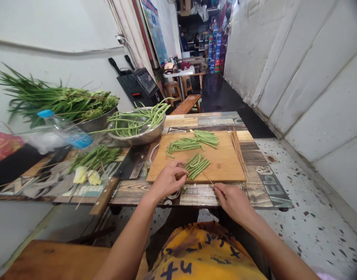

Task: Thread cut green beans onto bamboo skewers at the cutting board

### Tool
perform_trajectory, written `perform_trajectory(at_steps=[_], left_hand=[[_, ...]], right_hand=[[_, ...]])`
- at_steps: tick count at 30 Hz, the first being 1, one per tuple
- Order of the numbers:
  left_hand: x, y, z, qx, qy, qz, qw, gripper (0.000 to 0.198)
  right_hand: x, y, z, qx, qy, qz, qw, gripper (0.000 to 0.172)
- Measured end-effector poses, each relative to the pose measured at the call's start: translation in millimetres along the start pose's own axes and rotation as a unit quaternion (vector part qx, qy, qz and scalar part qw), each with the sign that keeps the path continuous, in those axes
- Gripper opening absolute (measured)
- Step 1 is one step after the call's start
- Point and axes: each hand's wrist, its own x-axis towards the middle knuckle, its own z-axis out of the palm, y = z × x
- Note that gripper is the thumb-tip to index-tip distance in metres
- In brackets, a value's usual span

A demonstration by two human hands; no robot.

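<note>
A wooden cutting board lies on the table with cut green bean pieces in three small piles. My left hand rests at the board's near edge, fingers curled and pinched on the nearest bunch of bean pieces. My right hand is closed on a thin bamboo skewer whose tip points into that bunch. A bundle of spare skewers lies along the board's right side.
A metal bowl of long beans stands behind the board. A second bowl with green stalks, a water bottle and skewered vegetables lie to the left. A bench and stools stand further back. The wall runs along the right.
</note>
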Motion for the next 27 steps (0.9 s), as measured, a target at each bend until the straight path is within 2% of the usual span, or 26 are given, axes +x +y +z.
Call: perform_trajectory(at_steps=[13,19,22,25,27], left_hand=[[0.8,7.2,-1.9,0.045,-0.018,-0.020,0.999,0.008],[0.5,14.7,-0.6,0.047,0.013,-0.019,0.999,0.007],[3.7,12.6,2.7,0.042,0.049,-0.005,0.998,0.014],[15.7,7.0,7.1,0.040,0.065,0.008,0.997,0.021],[28.0,5.9,8.2,0.062,0.062,-0.003,0.996,0.018]], right_hand=[[0.2,-0.4,-1.6,-0.004,-0.004,0.005,1.000,0.029],[-0.6,-1.6,-0.9,-0.001,-0.006,0.004,1.000,0.028],[-0.7,-1.2,-0.1,0.000,-0.007,0.004,1.000,0.029],[0.0,-0.9,-0.4,-0.002,-0.010,0.003,1.000,0.028],[0.5,-1.1,-1.2,-0.004,-0.012,0.002,1.000,0.028]])
